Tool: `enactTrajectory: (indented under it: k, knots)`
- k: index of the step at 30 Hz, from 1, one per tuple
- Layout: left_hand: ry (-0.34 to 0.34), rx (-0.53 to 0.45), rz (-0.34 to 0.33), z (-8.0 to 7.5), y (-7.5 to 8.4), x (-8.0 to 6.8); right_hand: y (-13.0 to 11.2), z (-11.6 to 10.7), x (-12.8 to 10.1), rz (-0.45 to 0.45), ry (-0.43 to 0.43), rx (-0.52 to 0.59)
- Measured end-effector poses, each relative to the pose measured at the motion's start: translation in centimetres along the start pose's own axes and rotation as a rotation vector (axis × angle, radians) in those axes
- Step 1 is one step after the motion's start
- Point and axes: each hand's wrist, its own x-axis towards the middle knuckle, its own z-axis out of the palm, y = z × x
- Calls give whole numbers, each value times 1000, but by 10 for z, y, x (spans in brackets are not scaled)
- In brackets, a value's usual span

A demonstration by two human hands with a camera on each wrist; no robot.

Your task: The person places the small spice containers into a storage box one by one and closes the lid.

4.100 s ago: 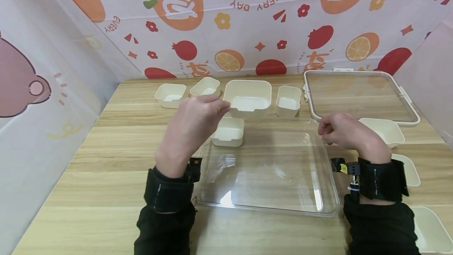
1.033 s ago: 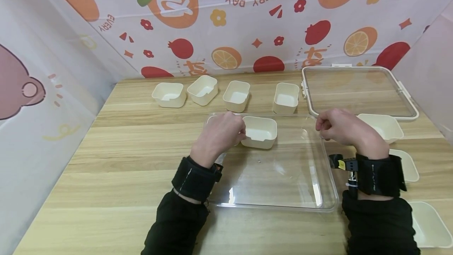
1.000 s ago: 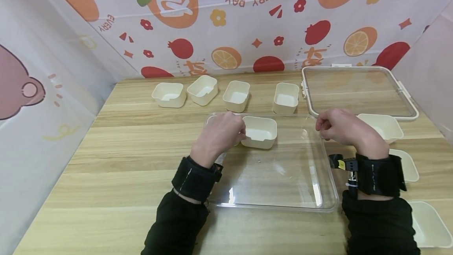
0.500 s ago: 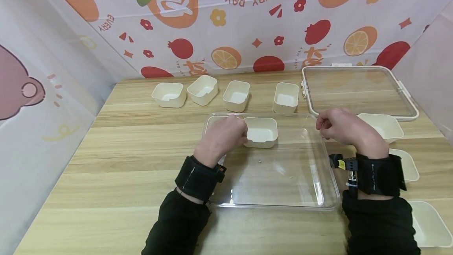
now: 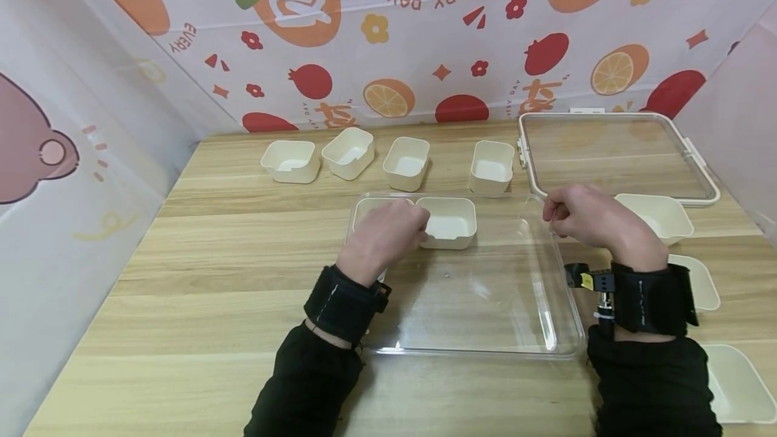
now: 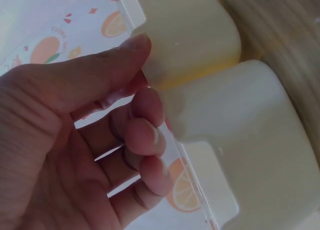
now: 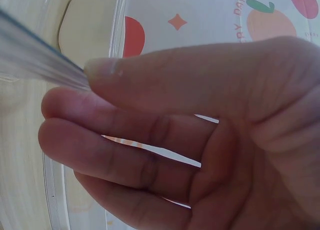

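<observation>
My left hand pinches the front wall of a cream storage bin, thumb outside, near its left corner. That bin stands upright along the back of a clear plastic box. To its left is another cream bin, mostly covered by my hand in the head view. Seen from the left wrist, the pinched bin and the neighbouring bin meet side by side, their notched walls facing my palm. My right hand holds the clear box's right rim near the back corner, between thumb and index finger.
Several cream bins stand behind the box, among them one bin just past its back rim. A clear framed lid lies at the back right. More bins line the right side, such as one beside my right sleeve.
My left hand has brought the cream bin down from over the box's back edge and set it beside the other bin, then shifted slightly right and back. My right hand stays put.
</observation>
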Motion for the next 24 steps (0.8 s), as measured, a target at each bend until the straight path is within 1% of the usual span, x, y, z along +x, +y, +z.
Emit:
enactTrajectory:
  k: [10,24]
  knots:
    - [-9,-17,-37,-2,1,1,1,0,0,5,-4,1]
    - [-14,-32,-56,-1,0,1,-1,0,0,9,2,1]
